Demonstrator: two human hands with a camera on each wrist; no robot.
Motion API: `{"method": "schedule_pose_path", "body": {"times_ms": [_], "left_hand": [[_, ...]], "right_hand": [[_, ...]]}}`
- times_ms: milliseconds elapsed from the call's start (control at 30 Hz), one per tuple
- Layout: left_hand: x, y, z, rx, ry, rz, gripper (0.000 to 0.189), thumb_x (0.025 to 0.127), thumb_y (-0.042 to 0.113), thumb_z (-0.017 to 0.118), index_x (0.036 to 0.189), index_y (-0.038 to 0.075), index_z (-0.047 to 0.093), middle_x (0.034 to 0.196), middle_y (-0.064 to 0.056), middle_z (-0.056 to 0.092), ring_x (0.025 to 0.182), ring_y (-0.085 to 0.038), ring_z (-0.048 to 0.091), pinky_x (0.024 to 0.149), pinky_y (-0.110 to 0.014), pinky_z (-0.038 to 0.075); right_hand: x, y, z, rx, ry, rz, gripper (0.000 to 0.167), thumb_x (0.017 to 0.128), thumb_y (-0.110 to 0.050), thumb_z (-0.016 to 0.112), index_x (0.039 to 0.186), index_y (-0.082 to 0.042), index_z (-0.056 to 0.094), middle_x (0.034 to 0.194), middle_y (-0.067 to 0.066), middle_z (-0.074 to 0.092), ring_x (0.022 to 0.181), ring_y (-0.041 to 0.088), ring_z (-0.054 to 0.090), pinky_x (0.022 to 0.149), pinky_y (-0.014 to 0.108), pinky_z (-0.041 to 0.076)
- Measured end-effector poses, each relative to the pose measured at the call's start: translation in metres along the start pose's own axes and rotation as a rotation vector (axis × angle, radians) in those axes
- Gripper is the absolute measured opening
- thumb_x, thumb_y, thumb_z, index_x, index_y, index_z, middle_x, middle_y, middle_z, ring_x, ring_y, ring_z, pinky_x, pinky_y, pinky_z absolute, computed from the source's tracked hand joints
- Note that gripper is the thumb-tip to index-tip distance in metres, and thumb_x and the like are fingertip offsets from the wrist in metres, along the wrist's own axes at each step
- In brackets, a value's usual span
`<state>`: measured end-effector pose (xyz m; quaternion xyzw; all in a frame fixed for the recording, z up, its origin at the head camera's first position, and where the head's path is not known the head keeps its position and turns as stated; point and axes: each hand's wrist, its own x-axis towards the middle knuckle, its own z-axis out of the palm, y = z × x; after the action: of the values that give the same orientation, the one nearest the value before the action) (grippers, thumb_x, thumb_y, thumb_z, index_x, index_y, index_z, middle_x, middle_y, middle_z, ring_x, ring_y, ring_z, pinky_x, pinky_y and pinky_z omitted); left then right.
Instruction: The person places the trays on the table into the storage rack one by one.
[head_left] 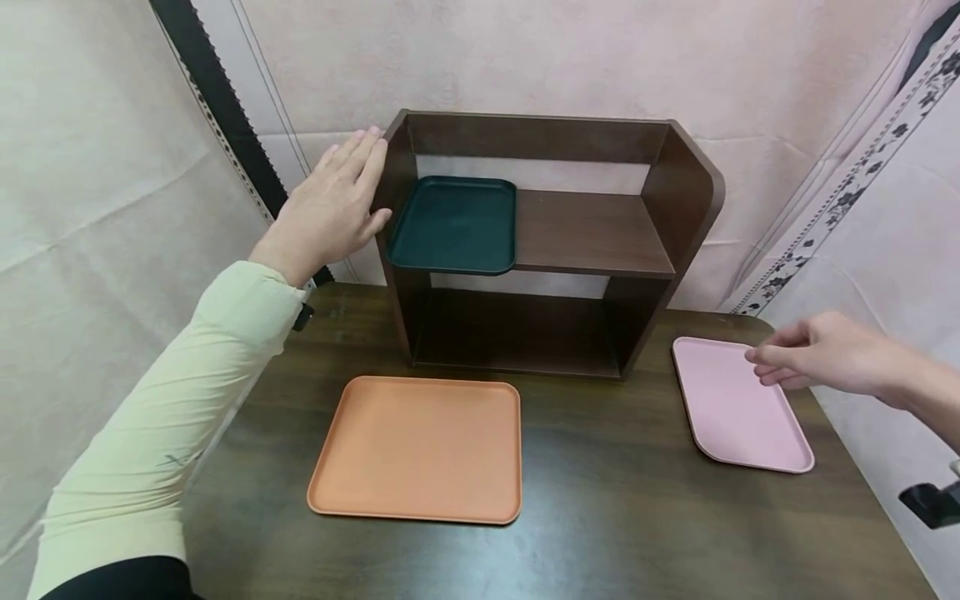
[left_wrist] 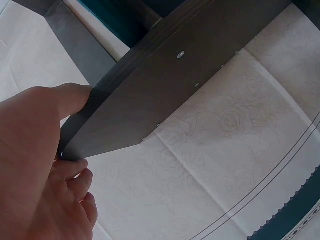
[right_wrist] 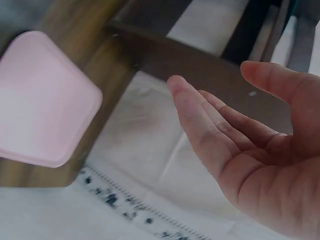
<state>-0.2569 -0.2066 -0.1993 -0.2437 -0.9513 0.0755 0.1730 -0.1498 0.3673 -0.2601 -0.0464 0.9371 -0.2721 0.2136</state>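
My left hand [head_left: 330, 200] rests at the upper left of a dark brown shelf [head_left: 577, 137], fingers extended and thumb spread. In the left wrist view its thumb [left_wrist: 75, 97] lies at the edge of the shelf's side panel [left_wrist: 150, 90]. A dark green tray [head_left: 457, 225] sits on the left of the upper board, its front rim past the board's edge. My right hand [head_left: 825, 354] hovers over the far right part of a pink tray [head_left: 738, 408], loosely bent and holding nothing. In the right wrist view, that tray [right_wrist: 45, 100] appears left of the fingers.
An orange tray [head_left: 420, 450] lies on the brown table [head_left: 637, 517] in front of the shelf. The shelf's lower board [head_left: 517, 333] lies behind it. Pale patterned cloth [head_left: 750, 83] hangs behind and at both sides.
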Motion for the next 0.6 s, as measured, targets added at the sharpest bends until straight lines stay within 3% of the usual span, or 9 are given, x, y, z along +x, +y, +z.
{"method": "schedule_pose_path", "body": {"times_ms": [267, 600], "left_hand": [[0.002, 0.002, -0.003, -0.005, -0.002, 0.002, 0.081, 0.111, 0.031, 0.050, 0.167, -0.006, 0.003, 0.177, -0.024, 0.002, 0.166, -0.041, 0.009, 0.136, -0.053, 0.008], [0.003, 0.001, -0.005, 0.013, -0.007, 0.001, 0.082, 0.111, 0.031, 0.050, 0.167, -0.006, 0.002, 0.177, -0.024, 0.002, 0.166, -0.041, 0.008, 0.135, -0.053, 0.008]], "right_hand": [[-0.003, 0.050, 0.004, 0.076, -0.031, 0.100, 0.048, 0.110, -0.017, 0.053, 0.128, 0.027, 0.056, 0.108, 0.018, 0.080, 0.088, 0.005, 0.076, 0.082, 0.028, 0.066], [-0.002, 0.105, 0.017, 0.174, -0.115, 0.147, 0.050, 0.113, -0.012, 0.039, 0.135, 0.032, 0.046, 0.118, 0.027, 0.077, 0.093, 0.004, 0.076, 0.085, 0.026, 0.066]]}}
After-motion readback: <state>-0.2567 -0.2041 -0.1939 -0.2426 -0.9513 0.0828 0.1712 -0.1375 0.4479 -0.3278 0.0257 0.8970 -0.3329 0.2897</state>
